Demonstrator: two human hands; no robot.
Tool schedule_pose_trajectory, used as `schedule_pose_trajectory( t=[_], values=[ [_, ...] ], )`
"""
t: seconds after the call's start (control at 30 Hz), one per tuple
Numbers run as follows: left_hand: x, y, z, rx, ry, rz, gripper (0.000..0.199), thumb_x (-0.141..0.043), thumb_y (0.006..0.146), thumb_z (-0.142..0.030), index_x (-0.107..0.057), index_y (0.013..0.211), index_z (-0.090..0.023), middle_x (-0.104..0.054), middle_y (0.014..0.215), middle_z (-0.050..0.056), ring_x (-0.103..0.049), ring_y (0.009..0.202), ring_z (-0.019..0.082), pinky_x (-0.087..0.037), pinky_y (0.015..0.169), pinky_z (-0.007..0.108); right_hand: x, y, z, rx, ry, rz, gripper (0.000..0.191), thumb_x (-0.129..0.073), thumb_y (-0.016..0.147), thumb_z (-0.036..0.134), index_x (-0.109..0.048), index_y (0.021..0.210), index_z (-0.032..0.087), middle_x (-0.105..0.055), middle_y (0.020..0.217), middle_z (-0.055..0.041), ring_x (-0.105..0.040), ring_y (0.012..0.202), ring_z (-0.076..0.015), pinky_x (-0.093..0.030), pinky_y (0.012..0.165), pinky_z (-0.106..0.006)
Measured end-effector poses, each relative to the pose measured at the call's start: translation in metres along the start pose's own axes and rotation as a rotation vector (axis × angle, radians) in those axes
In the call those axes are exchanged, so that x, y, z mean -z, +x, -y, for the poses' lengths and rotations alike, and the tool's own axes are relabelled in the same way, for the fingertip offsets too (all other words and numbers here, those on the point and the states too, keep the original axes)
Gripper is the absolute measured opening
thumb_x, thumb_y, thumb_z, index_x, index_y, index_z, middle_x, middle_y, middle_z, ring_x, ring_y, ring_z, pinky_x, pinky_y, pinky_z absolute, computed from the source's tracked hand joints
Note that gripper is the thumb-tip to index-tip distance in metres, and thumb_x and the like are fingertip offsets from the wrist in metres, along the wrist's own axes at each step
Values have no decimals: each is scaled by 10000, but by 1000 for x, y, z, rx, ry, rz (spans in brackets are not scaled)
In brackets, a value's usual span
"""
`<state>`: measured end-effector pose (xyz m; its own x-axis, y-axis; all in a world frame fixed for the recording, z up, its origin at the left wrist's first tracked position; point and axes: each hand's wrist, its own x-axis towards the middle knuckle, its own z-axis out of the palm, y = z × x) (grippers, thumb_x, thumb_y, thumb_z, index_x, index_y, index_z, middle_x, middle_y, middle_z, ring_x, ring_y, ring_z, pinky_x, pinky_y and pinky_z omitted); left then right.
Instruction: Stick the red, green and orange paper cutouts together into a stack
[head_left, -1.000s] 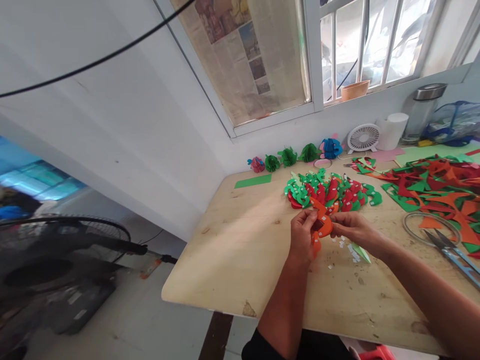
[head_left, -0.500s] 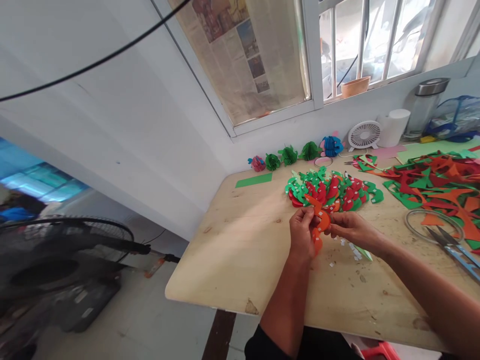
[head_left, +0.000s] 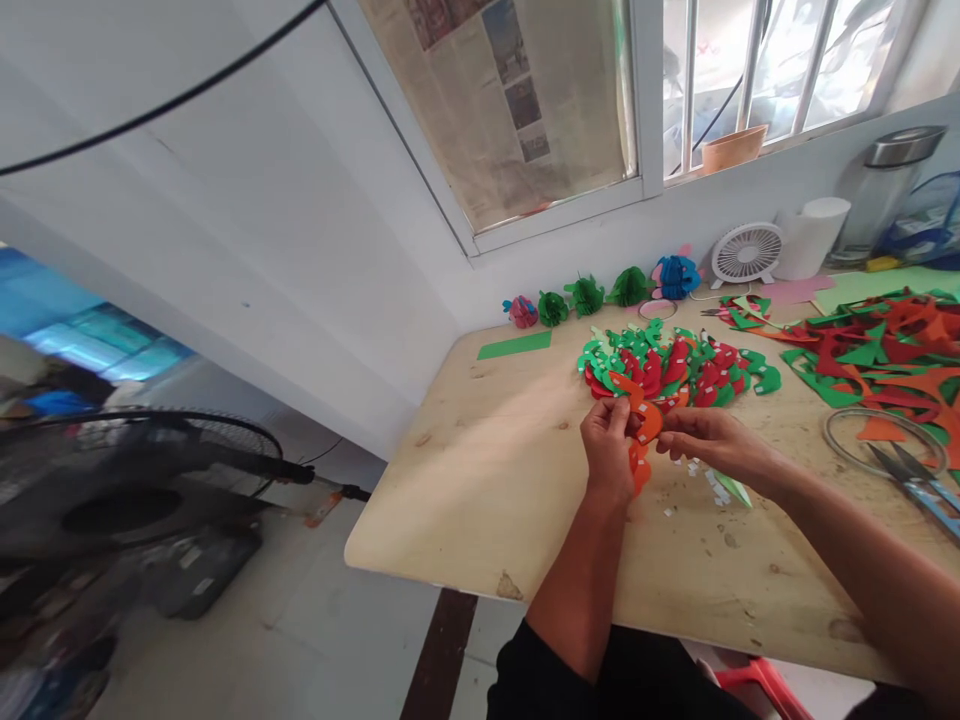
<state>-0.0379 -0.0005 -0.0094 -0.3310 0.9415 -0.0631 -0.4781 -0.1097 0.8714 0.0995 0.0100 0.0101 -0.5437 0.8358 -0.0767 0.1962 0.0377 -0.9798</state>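
Note:
An orange paper cut-out (head_left: 646, 424) with small white squares on it is pinched in my left hand (head_left: 609, 445). My right hand (head_left: 701, 440) is just right of the cut-out, thumb and fingers drawn together at its edge; whether anything small is between them is too small to tell. Behind both hands lies a heap of green and red cut-outs (head_left: 675, 365), many with white squares. Small white bits (head_left: 718, 488) and a light green strip (head_left: 735, 489) lie on the wooden table (head_left: 465, 480) below my right hand.
Scissors (head_left: 915, 485) and a metal ring (head_left: 836, 450) lie at the right, by a large pile of paper scraps (head_left: 900, 350). Along the wall stand folded paper figures (head_left: 586, 295), a small fan (head_left: 748, 254) and a glass bottle (head_left: 874, 205). A larger fan (head_left: 150, 490) stands at the left.
The view has shifted, so the table sits slightly higher and further right. My right hand has drawn slightly away from the orange cut-out; my left hand still holds it.

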Motion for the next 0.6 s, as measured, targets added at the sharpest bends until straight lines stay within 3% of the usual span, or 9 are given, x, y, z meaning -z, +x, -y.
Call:
schedule_pose_trajectory(
  t=[0.33,0.6],
  values=[
    [-6,-4,-2,-97,128,28,365,-656,666,-486,-533,599,-148,-510,521,-23,-447,468,66,-383,496,204,-1,1,0,-35,98,-108,368,-622,688,542,-620,733,177,-624,689,-42,-528,605,-139,-412,558,-260],
    [-6,-6,1,-94,124,42,334,-668,666,-453,-546,608,-148,-529,535,-16,-468,485,72,-412,527,213,-4,3,-4,-42,106,-88,279,-630,684,461,-615,687,183,-585,620,-10,-501,562,-124,-388,543,-256]
  ],
)
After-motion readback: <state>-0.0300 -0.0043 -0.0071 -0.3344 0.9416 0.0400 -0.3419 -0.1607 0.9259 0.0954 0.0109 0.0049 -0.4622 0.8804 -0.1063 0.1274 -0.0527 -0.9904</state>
